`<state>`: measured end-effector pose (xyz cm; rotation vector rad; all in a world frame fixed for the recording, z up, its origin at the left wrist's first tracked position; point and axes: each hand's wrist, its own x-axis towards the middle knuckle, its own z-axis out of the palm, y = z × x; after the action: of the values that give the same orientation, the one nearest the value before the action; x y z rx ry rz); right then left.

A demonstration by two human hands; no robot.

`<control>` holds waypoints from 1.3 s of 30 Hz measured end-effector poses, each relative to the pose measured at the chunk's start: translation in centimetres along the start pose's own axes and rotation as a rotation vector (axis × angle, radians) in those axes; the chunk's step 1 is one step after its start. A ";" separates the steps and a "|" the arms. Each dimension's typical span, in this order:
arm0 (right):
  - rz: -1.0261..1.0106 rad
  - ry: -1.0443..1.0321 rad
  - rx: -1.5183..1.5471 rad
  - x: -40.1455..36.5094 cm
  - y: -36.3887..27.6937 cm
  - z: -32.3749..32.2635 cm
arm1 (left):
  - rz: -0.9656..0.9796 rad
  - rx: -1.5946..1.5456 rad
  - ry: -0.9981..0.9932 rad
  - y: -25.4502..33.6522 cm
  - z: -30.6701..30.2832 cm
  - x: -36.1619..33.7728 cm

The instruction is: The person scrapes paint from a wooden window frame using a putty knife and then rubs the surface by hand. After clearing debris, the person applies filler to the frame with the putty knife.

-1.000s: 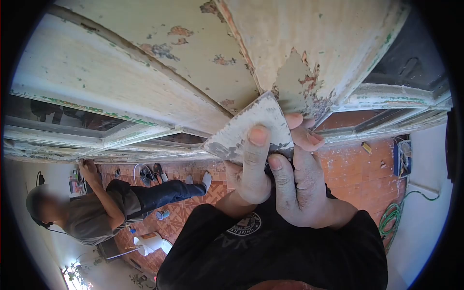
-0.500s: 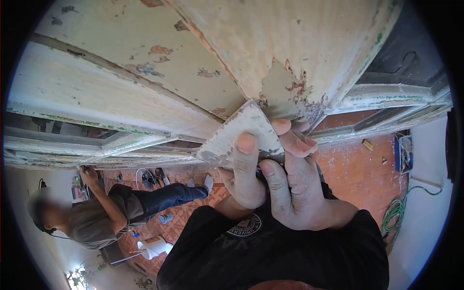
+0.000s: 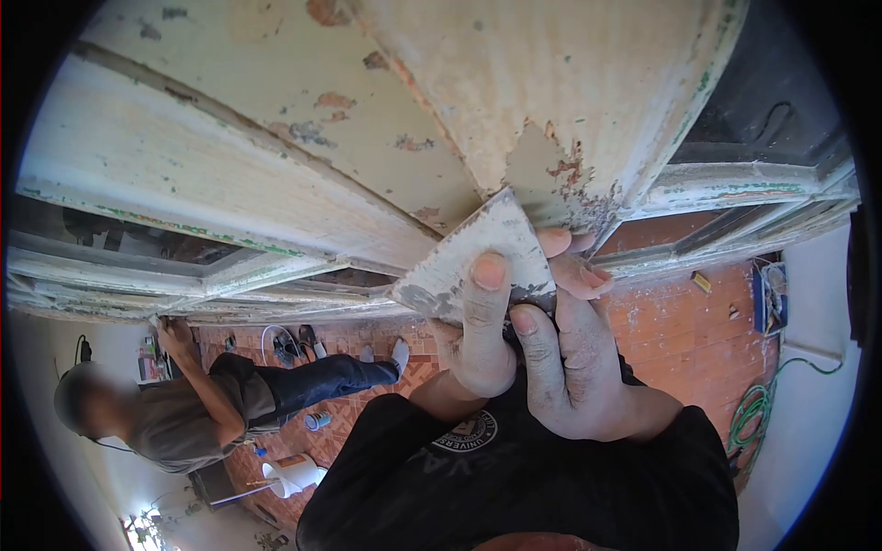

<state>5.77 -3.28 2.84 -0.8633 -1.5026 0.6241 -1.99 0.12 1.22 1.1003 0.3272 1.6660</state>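
Observation:
A flat scraper (image 3: 510, 243), its blade smeared with whitish filler, is held up against the wooden panel (image 3: 441, 55). My left hand (image 3: 478, 344) is closed on it, thumb pressed flat on the blade's face. Close against the blade's right edge is my right hand (image 3: 588, 367), fingers curled and dusty, closed at the tool's lower side; the handle is hidden behind my hands. The blade's top corner touches or nearly touches the panel beside a patch of peeled paint (image 3: 542, 161). Dark and reddish chips mark the cream paint around it.
To the left, a person (image 3: 197, 404) in dark clothes has a raised hand on the frame. A white bucket (image 3: 292, 475) and a can (image 3: 317, 421) stand on the tiled floor. At right are a green hose (image 3: 751, 418), a blue crate (image 3: 769, 296) and a yellow block (image 3: 701, 281).
My hands and the scraper sit slightly further right in view, and the panel has shifted slightly right and down with the camera. My grip looks the same.

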 end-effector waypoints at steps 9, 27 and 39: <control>0.013 -0.005 0.003 0.3 0.4 -0.1 | 0.087 -0.038 -0.093 -0.9 -0.6 0.3; -0.086 -0.022 -0.225 0.2 0.0 0.0 | -0.056 -0.086 -0.071 0.1 -0.7 -0.2; 0.068 -0.024 0.157 -0.5 1.1 -0.5 | -0.053 0.112 -0.191 1.2 -0.7 0.7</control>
<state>6.43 -3.07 1.76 -0.7909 -1.4293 0.7942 -3.31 0.47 2.07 1.3124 0.3268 1.4970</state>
